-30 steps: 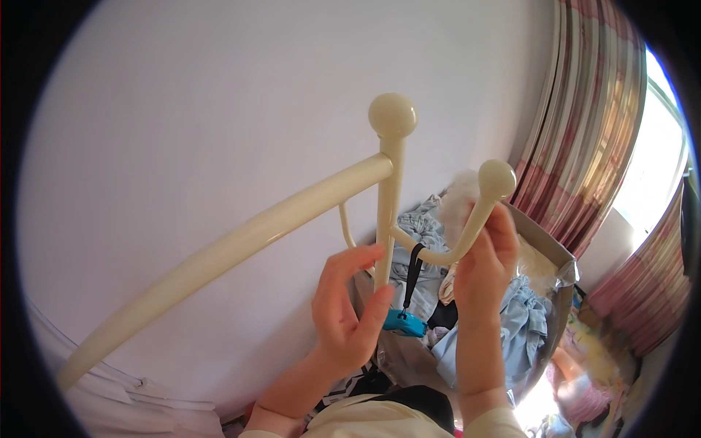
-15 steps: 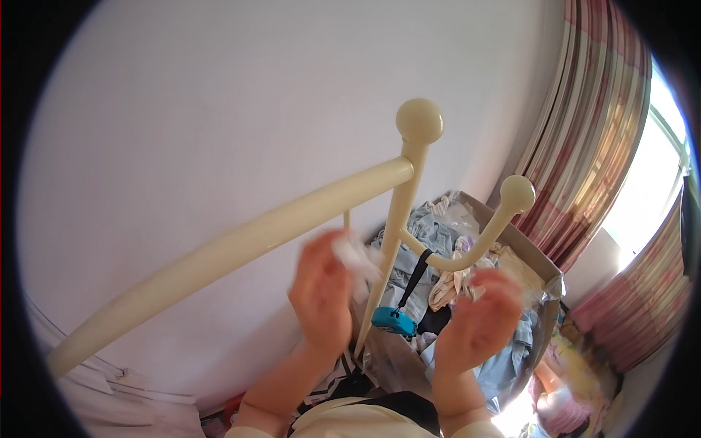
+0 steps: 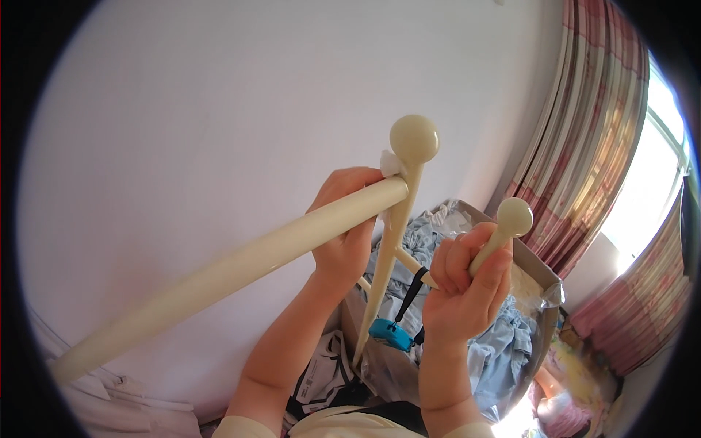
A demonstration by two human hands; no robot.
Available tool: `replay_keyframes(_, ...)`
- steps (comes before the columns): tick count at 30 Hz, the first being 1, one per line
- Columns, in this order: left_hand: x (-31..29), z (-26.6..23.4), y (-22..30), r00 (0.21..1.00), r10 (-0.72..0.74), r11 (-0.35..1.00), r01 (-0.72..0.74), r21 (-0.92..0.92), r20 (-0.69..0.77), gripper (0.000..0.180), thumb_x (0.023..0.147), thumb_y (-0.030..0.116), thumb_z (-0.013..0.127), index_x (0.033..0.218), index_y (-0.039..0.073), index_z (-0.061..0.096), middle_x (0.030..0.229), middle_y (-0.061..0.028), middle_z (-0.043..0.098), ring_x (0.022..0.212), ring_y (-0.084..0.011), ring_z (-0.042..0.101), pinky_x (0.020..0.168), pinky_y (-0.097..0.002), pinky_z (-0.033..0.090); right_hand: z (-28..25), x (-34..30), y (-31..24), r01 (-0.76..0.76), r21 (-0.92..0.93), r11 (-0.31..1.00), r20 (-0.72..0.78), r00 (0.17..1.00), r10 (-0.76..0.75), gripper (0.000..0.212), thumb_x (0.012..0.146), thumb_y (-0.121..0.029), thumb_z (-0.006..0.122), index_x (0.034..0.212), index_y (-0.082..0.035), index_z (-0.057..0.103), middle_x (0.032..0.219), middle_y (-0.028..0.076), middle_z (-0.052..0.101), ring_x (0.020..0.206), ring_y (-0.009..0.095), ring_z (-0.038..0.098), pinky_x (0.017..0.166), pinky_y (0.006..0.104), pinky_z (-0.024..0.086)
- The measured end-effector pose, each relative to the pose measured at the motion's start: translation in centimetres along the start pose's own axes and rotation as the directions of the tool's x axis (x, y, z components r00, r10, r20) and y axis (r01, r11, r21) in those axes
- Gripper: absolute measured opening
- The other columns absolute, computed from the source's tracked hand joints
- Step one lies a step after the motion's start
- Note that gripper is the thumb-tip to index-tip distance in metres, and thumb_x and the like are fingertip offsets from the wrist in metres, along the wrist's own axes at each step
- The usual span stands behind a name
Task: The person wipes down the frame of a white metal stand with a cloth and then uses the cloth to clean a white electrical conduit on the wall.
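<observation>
A cream-coloured metal rack (image 3: pixel 241 274) has a ball-topped post (image 3: pixel 401 212) and a curved hook (image 3: pixel 515 217) ending in a smaller ball. My left hand (image 3: pixel 342 219) is closed behind the top bar, close to the post. A crumpled white tissue (image 3: pixel 392 163) shows at its fingertips, pressed against the joint of bar and post; some of those fingers are hidden by the bar. Around the hook, just below its ball, my right hand (image 3: pixel 467 281) is wrapped. A small blue device (image 3: pixel 392 334) hangs from the hook by a black strap.
Behind the rack stands a cardboard box (image 3: pixel 546 274) full of blue-grey clothes (image 3: pixel 504 339). The pale wall (image 3: pixel 219 109) lies close behind the bar. Striped curtains (image 3: pixel 584 109) hang by the window at right; white fabric (image 3: pixel 124 409) lies at lower left.
My left hand has moved up with the tissue to the joint of bar and post. My right hand has taken hold of the hook. The view has shifted slightly.
</observation>
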State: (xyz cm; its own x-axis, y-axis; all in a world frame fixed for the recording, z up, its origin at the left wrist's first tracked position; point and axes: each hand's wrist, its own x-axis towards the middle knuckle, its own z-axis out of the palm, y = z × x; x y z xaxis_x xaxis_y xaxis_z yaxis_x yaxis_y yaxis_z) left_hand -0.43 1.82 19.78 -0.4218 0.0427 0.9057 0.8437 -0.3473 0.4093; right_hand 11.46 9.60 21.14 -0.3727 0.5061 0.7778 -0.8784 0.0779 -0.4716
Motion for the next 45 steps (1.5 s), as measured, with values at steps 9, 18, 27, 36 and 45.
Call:
replay_keyframes(9, -4.2, -0.1, -1.5, 0.994, -0.087, 0.989, 0.079, 0.125, 0.062, 0.017, 0.086, -0.009, 0.056, 0.098, -0.003, 0.066, 0.095, -0.0080, 0.062, 0.088, -0.0135, 0.059, 0.075, -0.0243, 0.048, -0.1, 0.8, 0.5, 0.059, -0.055, 0.997, 0.017, 0.998, -0.058, 0.047, 0.099, -0.048, 0.036, 0.087, -0.003, 0.045, 0.054, -0.003, 0.033, 0.044, 0.004, 0.025, 0.043, 0.0204, 0.020)
replay_keyframes(18, -4.9, 1.0, -0.4, 0.988, -0.045, 0.998, 0.039, -0.044, -0.147, 0.023, 0.085, -0.006, 0.060, 0.107, -0.003, 0.064, 0.099, -0.0111, 0.065, 0.089, -0.0185, 0.063, 0.075, -0.0263, 0.049, 0.3, 1.2, 1.2, 0.069, -0.053, 0.996, -0.020, 0.997, -0.071, 0.047, 0.100, -0.048, 0.035, 0.086, -0.003, 0.041, 0.052, -0.005, 0.025, 0.042, 0.003, 0.021, 0.039, 0.0194, 0.015)
replay_keyframes(27, -14.7, 0.4, -2.1, 0.990, -0.075, 0.931, 0.111, 0.347, -0.117, 0.027, 0.072, -0.007, 0.070, 0.098, -0.002, 0.066, 0.093, -0.0122, 0.069, 0.082, -0.0275, 0.065, 0.072, -0.0331, 0.050, -1.4, 1.2, 1.5, 0.105, 0.031, 0.994, 0.113, 0.988, -0.108, 0.039, 0.102, -0.037, 0.035, 0.107, -0.003, 0.052, 0.057, -0.006, 0.025, 0.049, 0.004, 0.021, 0.045, 0.0197, 0.015)
replay_keyframes(36, -10.4, 0.1, -1.2, 0.990, 0.089, 0.928, -0.044, 0.369, -0.106, 0.035, 0.074, -0.004, 0.071, 0.108, -0.004, 0.064, 0.092, -0.0144, 0.069, 0.079, -0.0274, 0.066, 0.065, -0.0300, 0.051, -0.6, 0.8, 1.8, 0.095, 0.074, 0.993, 0.121, 0.987, -0.104, 0.040, 0.103, -0.037, 0.034, 0.108, -0.002, 0.052, 0.058, -0.006, 0.025, 0.049, 0.004, 0.020, 0.045, 0.0197, 0.016)
replay_keyframes(45, -9.6, 3.0, -1.8, 0.974, 0.168, 0.870, -0.073, 0.487, -0.154, 0.043, 0.073, 0.000, 0.072, 0.114, -0.006, 0.061, 0.102, -0.0175, 0.067, 0.085, -0.0285, 0.066, 0.074, -0.0331, 0.050, -1.7, 1.7, 1.8, 0.136, 0.085, 0.987, 0.155, 0.977, -0.148, 0.040, 0.103, -0.035, 0.033, 0.109, 0.000, 0.051, 0.058, -0.006, 0.027, 0.049, 0.004, 0.022, 0.046, 0.0205, 0.018)
